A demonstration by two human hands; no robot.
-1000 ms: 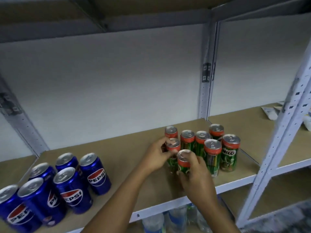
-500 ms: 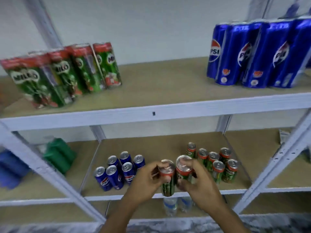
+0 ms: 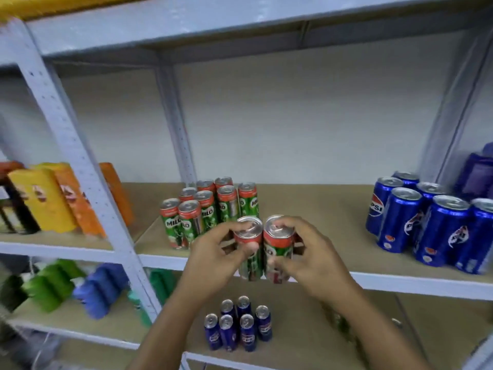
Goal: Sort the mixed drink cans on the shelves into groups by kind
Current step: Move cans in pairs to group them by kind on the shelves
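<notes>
Shelf point(image 3: 306, 206) with Milo cluster point(image 3: 208, 206), Pepsi cans point(image 3: 426, 222); each hand point(image 3: 216, 255) gripping a Milo can point(image 3: 277, 244).

Milo cans point(image 3: 210, 209) are glossy printed metal with bare silvery brushed-looking lids. Right of them the Pepsi cans point(image 3: 400, 217) have a shinier, almost mirror-blue metal skin. Shelf board point(image 3: 320, 206) under both is matt brown, looks like raw fibreboard. Frame post point(image 3: 66, 134) left of the Milos is smooth grey-painted metal.

A stockroom: bare metal shelving point(image 3: 66, 134) holding grouped drink cans point(image 3: 210, 206)
</notes>
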